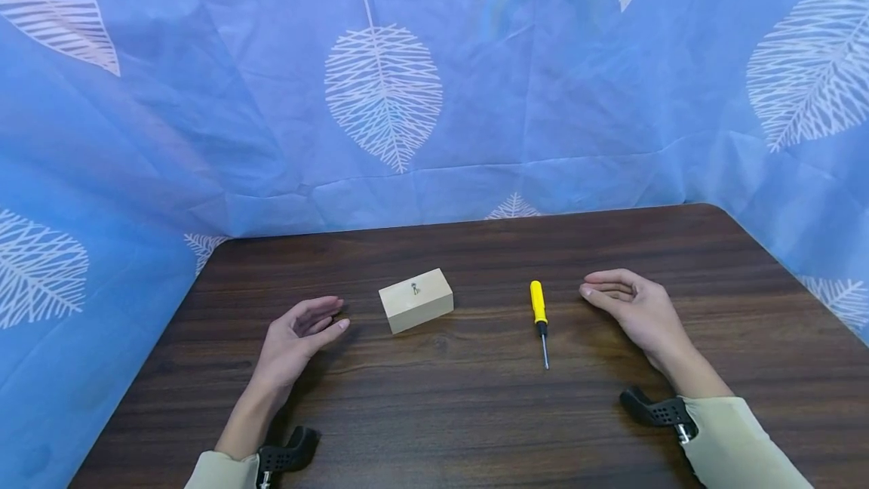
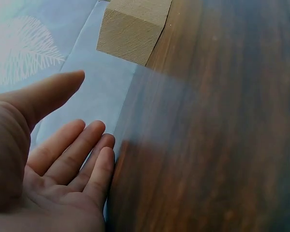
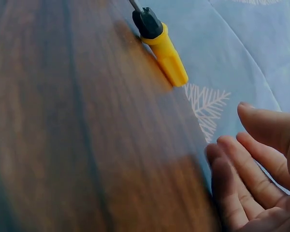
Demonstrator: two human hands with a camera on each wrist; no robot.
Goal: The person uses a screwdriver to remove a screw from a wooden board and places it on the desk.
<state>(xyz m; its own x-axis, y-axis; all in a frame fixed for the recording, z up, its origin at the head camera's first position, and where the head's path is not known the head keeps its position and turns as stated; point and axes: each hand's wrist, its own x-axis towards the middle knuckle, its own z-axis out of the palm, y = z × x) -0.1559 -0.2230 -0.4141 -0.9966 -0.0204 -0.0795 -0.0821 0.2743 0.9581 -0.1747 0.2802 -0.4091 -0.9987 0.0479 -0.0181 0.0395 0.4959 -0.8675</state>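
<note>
A pale wooden block (image 1: 419, 308) lies on the dark table, with a small metal screw (image 1: 416, 289) standing up from its top face. To its right is a screwdriver (image 1: 538, 308) with a yellow handle and black collar, its metal tip toward the near side. My left hand (image 1: 295, 342) rests to the left of the block, fingers loosely bent and holding nothing. Right of the screwdriver, my right hand (image 1: 638, 312) is also relaxed, with nothing in it. The left wrist view shows the block's end (image 2: 130, 34) beyond the thumb; the right wrist view shows the yellow handle (image 3: 166, 55) beyond the fingers.
The brown wood-grain table (image 1: 475, 429) has rounded far corners. Blue cloth (image 1: 271, 96) with white leaf prints hangs behind it and along both sides. Black wrist mounts (image 1: 288, 453) sit at both sleeve cuffs.
</note>
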